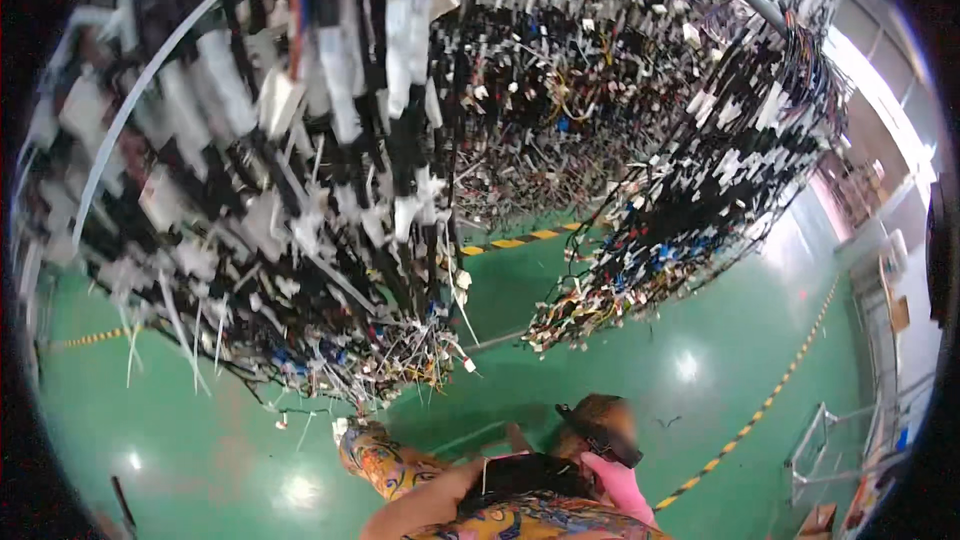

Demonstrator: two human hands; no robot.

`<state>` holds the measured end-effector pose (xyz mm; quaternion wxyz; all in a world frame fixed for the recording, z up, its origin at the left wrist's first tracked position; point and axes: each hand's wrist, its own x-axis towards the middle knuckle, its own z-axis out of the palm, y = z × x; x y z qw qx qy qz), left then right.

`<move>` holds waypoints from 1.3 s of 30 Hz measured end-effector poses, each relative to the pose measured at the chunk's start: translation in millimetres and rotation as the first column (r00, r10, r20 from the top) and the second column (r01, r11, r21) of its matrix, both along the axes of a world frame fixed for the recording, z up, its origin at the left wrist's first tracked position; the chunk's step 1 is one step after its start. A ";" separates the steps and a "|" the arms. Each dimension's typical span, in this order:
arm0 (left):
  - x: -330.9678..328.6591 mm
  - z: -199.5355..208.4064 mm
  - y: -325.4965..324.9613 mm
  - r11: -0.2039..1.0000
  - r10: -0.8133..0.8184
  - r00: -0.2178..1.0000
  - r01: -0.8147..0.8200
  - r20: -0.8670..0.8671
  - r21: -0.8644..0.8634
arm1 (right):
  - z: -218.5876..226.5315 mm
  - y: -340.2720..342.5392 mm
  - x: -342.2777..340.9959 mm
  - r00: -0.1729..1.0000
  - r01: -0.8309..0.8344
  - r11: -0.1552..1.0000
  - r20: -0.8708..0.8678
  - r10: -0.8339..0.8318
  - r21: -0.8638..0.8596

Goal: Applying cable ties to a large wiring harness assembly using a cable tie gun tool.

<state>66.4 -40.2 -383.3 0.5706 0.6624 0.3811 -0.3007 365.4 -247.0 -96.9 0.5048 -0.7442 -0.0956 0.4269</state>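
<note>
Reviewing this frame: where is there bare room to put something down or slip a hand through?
Bare green floor lies open right of the hanging wire harness bundles, up to the yellow-black floor stripe. Another bare patch sits lower left, under the near bundle. The racks themselves are packed tight with dangling wires. A person crouches at bottom centre.

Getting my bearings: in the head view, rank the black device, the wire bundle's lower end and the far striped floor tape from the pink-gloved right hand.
1. black device: against the right hand, just above it.
2. wire bundle's lower end: higher up, slightly left.
3. striped floor tape: farthest, behind the bundles.
</note>
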 end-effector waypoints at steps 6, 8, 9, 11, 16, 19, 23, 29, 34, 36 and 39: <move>144.2 -17.6 -26.2 0.990 -0.113 0.923 0.075 0.369 0.116 | -52.1 -7.1 39.7 0.988 -0.142 0.985 -0.040 0.147 0.102; 151.1 42.4 -3.0 0.950 -0.134 0.848 -0.038 0.513 0.310 | -55.5 -6.1 48.2 0.959 -0.284 0.935 0.064 0.276 0.211; 140.8 87.2 8.5 0.615 -0.374 0.823 -0.125 0.428 0.778 | -55.4 -6.5 44.8 0.935 -0.354 0.886 0.079 0.347 0.298; 115.8 196.7 41.4 0.760 0.042 0.693 -0.490 0.719 0.427 | -50.2 -7.3 42.9 0.932 -0.305 0.871 -0.066 0.356 0.384; 133.3 465.1 78.0 0.213 -0.497 0.205 -0.913 0.843 0.347 | -51.1 -17.2 33.2 0.968 -0.235 0.904 0.006 0.249 0.358; 180.6 565.9 115.9 -0.168 -0.482 0.480 -0.871 0.733 0.461 | -58.5 -21.5 35.4 0.970 -0.215 0.786 0.031 0.242 0.579; 214.6 610.7 158.4 -0.253 -0.286 0.410 -0.904 0.866 0.344 | -52.8 -22.0 54.9 0.921 -0.363 0.844 0.287 0.263 0.394; 283.1 667.0 160.3 -0.451 -0.280 0.616 -0.762 0.737 0.465 | -38.9 -17.7 85.5 0.968 -0.240 0.904 0.155 0.197 0.353; 369.7 733.2 131.3 -0.431 -0.446 0.785 -0.609 0.429 0.666 | -40.9 -11.8 107.8 0.985 -0.169 0.919 0.096 0.144 0.357; 393.0 738.2 122.6 -0.427 -0.552 0.758 -0.614 0.347 0.663 | -41.3 -11.3 120.1 0.974 -0.225 0.927 0.107 0.201 0.300; 393.3 716.0 116.7 -0.111 -0.659 0.538 -0.760 0.525 0.640 | -47.9 -8.3 128.2 0.983 -0.182 0.927 0.061 0.171 0.329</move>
